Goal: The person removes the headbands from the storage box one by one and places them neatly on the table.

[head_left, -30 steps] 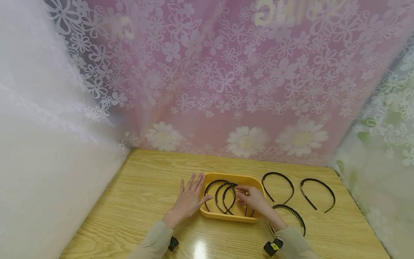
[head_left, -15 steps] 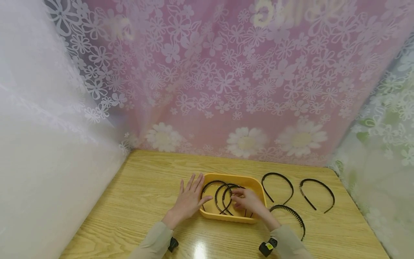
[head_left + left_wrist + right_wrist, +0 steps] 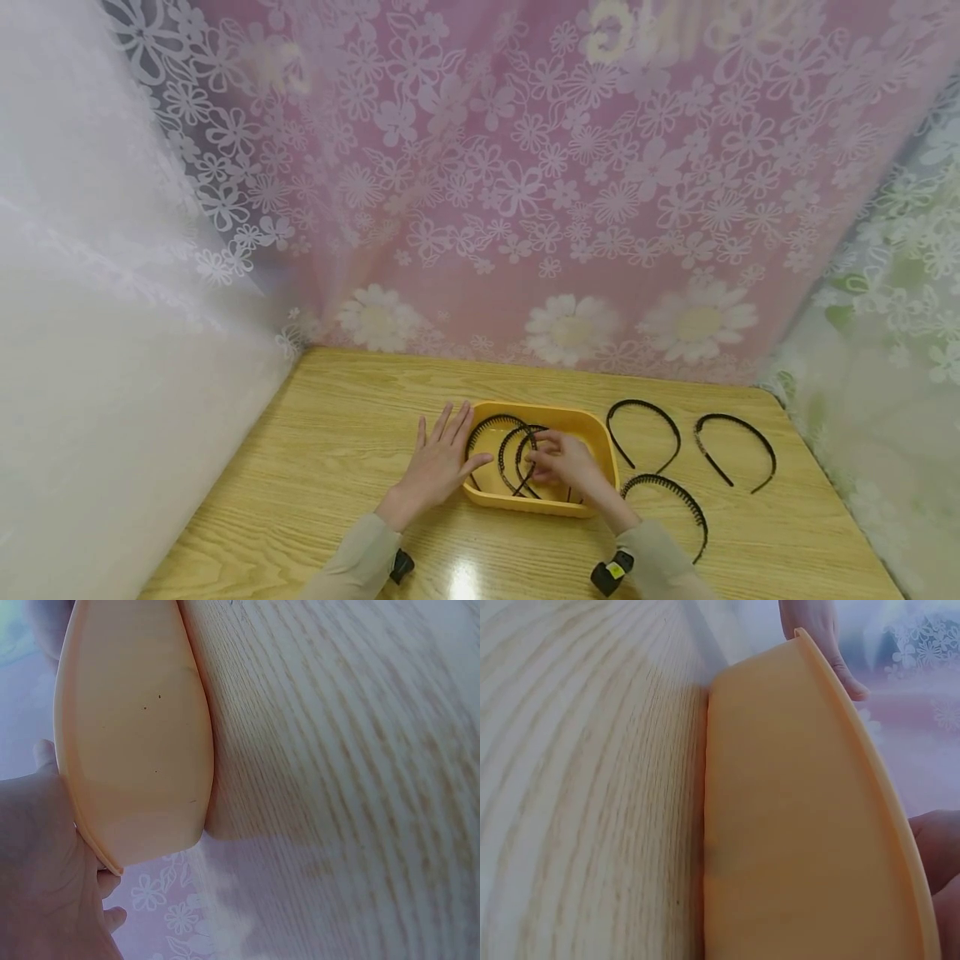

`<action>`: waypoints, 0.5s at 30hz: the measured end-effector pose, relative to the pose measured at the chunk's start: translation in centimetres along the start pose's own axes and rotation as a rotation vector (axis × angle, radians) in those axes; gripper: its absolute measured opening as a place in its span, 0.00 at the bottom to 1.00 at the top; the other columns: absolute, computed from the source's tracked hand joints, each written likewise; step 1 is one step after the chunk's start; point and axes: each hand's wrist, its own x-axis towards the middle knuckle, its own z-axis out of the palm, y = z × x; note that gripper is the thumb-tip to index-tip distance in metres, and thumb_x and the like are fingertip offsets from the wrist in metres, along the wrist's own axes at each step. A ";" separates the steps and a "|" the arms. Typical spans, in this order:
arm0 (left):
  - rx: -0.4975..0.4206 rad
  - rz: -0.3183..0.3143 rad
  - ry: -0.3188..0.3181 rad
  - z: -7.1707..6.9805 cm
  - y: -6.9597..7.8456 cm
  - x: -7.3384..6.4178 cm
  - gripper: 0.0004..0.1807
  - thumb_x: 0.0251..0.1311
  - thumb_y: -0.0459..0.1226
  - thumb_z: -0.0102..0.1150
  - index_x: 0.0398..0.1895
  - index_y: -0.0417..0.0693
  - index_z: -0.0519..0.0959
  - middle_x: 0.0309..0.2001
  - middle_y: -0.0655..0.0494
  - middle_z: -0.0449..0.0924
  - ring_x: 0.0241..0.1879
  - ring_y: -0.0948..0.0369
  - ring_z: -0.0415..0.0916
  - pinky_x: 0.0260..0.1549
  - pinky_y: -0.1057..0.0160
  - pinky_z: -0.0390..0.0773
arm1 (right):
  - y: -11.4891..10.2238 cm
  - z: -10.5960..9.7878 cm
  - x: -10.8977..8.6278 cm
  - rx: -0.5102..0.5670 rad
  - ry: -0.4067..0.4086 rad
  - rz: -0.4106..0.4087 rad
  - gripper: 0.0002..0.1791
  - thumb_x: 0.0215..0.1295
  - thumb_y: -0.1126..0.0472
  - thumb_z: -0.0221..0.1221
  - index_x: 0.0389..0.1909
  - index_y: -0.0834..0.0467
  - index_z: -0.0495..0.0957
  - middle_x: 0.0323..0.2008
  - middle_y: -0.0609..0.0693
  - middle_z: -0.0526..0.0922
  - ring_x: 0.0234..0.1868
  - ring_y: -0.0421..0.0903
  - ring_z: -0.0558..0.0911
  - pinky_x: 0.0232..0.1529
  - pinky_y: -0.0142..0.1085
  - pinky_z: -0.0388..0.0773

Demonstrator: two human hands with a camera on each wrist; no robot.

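Note:
In the head view a yellow plastic basket [image 3: 540,506] stands on the wooden table with several black toothed headbands inside. My left hand [image 3: 431,475] rests on its left rim, fingers stretched out and thumb over the edge. Inside the basket, my right hand [image 3: 566,462] pinches the right arm of the leftmost headband [image 3: 501,418]; its fingertips are partly hidden. Two more headbands overlap beside it. The left wrist view shows my left hand [image 3: 45,862] along the rim of the basket [image 3: 139,735]. In the right wrist view the basket's outer wall [image 3: 795,795] covers most of my right hand [image 3: 937,851].
Three headbands lie apart on the table to the right: one at the back [image 3: 660,408], one farther right [image 3: 750,427] and one in front [image 3: 678,492], near my right forearm. Floral curtains [image 3: 517,208] enclose the table's back and sides.
My right hand has moved slightly left within the basket, and the leftmost headband has shifted left with it. My left hand has stayed in place on the rim.

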 end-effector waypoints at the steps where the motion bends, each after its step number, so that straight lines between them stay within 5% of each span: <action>1: -0.002 -0.003 -0.003 0.0 0.0 0.0 0.46 0.73 0.64 0.40 0.82 0.45 0.48 0.82 0.48 0.45 0.80 0.45 0.38 0.71 0.28 0.41 | 0.0 0.0 0.0 0.010 0.006 0.004 0.25 0.71 0.69 0.60 0.65 0.75 0.69 0.44 0.64 0.85 0.33 0.55 0.87 0.36 0.46 0.87; 15: 0.006 0.002 -0.005 -0.1 0.1 -0.1 0.46 0.73 0.63 0.41 0.82 0.44 0.48 0.81 0.47 0.46 0.80 0.43 0.40 0.70 0.27 0.42 | -0.8 -1.5 -0.4 0.106 -0.025 -0.060 0.27 0.74 0.70 0.56 0.68 0.79 0.62 0.49 0.72 0.82 0.39 0.59 0.88 0.42 0.50 0.86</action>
